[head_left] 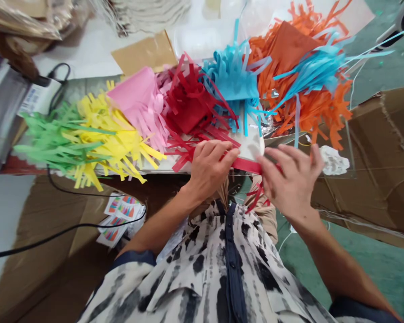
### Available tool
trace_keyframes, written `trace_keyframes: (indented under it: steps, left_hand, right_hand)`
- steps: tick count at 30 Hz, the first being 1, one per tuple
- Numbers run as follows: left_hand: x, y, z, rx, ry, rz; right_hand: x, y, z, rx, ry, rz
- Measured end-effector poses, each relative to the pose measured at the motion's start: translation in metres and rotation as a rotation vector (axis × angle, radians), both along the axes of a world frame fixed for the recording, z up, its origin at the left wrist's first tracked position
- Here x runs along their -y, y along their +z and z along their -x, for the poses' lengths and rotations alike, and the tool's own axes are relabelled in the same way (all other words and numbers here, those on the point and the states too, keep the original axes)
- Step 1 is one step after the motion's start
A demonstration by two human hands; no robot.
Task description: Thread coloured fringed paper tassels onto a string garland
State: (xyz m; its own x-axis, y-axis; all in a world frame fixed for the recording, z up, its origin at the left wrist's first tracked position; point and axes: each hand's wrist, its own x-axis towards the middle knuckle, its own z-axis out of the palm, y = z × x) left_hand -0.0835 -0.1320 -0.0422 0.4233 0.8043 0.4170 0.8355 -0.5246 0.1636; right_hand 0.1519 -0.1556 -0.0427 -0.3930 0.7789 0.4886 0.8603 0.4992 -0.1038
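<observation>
My left hand point(210, 169) and my right hand point(292, 179) meet at the near edge of the table, both gripping a red fringed paper piece point(247, 165). Its band stretches between my fingers and its strips hang down below my right hand. Behind my hands lie piles of fringed paper: red point(188, 103), pink point(139, 101), yellow point(104, 139), green point(50, 139), blue point(234, 78) and orange point(299, 72).
A cardboard box point(384, 170) stands at the right of the table. Black cables point(63, 229) cross the brown cardboard on the floor at the left, near small printed packets point(119, 217). A brown cardboard sheet point(144, 53) lies at the back.
</observation>
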Motion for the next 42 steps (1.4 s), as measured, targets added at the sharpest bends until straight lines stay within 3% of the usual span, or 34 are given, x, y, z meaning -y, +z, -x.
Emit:
trace_keyframes:
  steps: [3, 6, 9, 13, 15, 19, 23, 30, 34, 36, 38, 40, 42]
  left_hand:
    - [0.0, -0.007, 0.003, -0.033, -0.166, -0.073]
    - [0.001, -0.01, 0.017, -0.027, -0.22, -0.053]
    - [0.004, -0.006, 0.042, 0.02, -0.18, -0.059]
    - [0.01, 0.004, 0.063, 0.095, -0.001, -0.095]
    - [0.014, 0.009, 0.055, 0.125, -0.019, -0.118]
    - [0.016, 0.008, 0.019, 0.072, -0.272, -0.03]
    - [0.009, -0.003, -0.003, 0.034, -0.284, 0.058]
    - [0.021, -0.005, 0.015, 0.022, -0.075, 0.037]
    - [0.02, 0.002, 0.053, 0.05, 0.209, -0.01]
    - [0.017, 0.009, 0.067, 0.087, 0.398, -0.113]
    - [0.017, 0.018, 0.066, 0.171, 0.469, -0.247]
    - [0.022, 0.024, 0.049, 0.277, 0.31, -0.297]
    - [0.029, 0.025, 0.021, 0.289, -0.06, -0.144]
  right_hand:
    - [0.011, -0.006, -0.002, 0.015, 0.112, -0.024]
    - [0.018, -0.013, -0.014, 0.011, 0.071, 0.02]
    - [0.022, -0.019, -0.028, 0.014, 0.051, 0.049]
    - [0.022, -0.018, -0.032, 0.047, 0.06, 0.042]
    - [0.021, -0.014, -0.029, 0.062, 0.079, 0.031]
    - [0.02, -0.003, -0.021, 0.098, 0.089, 0.039]
    - [0.022, -0.003, -0.007, 0.048, 0.054, 0.007]
    - [0.013, -0.014, -0.004, -0.049, 0.049, 0.109]
    - [0.007, -0.014, -0.013, -0.143, 0.089, 0.128]
    - [0.006, -0.013, -0.014, -0.176, 0.11, 0.11]
    - [0.005, -0.011, -0.014, -0.171, 0.106, 0.145]
    - [0.004, -0.009, -0.014, -0.153, 0.09, 0.191]
    - [0.004, -0.008, -0.014, -0.144, 0.087, 0.201]
